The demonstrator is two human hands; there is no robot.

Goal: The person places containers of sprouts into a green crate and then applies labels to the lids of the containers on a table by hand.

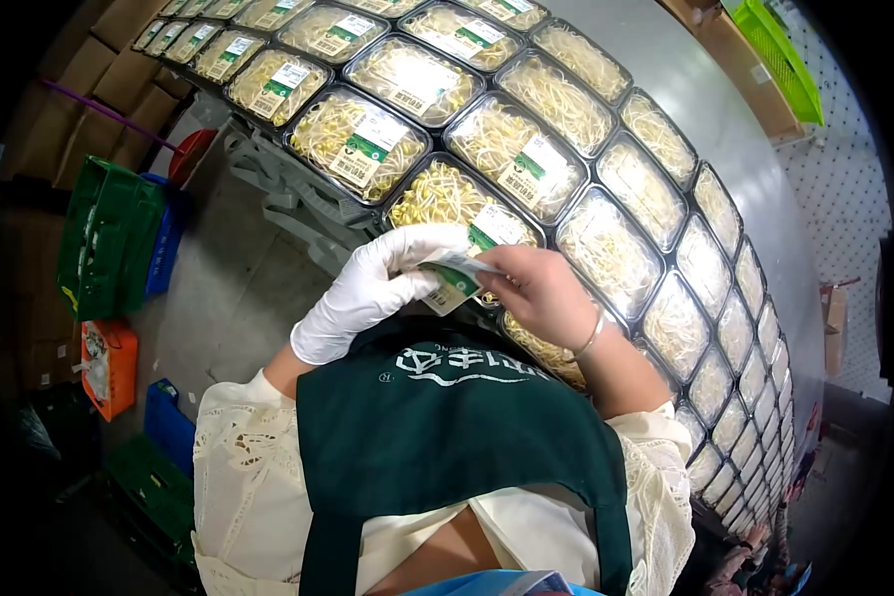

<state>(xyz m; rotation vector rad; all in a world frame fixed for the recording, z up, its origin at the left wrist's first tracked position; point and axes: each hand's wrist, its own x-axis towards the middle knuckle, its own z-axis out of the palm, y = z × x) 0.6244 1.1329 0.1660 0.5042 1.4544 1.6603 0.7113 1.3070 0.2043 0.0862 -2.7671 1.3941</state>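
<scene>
1. Left hand (pixel 377 293) and right hand (pixel 548 295) are pinching a label (pixel 454 285) over the counter's (pixel 730 104) near edge.
2. Sprout packs (pixel 611 241) are crowding that edge, hands partly hiding one.
3. Green crate (pixel 109 223) is sitting beyond it, leftward.

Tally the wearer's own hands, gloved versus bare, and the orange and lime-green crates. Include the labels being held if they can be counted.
White-gloved left hand: 1
Bare right hand: 1
Orange crate: 1
Lime-green crate: 1
Held labels: at least 1; exact count unclear
Total: 4, labels left out
</scene>
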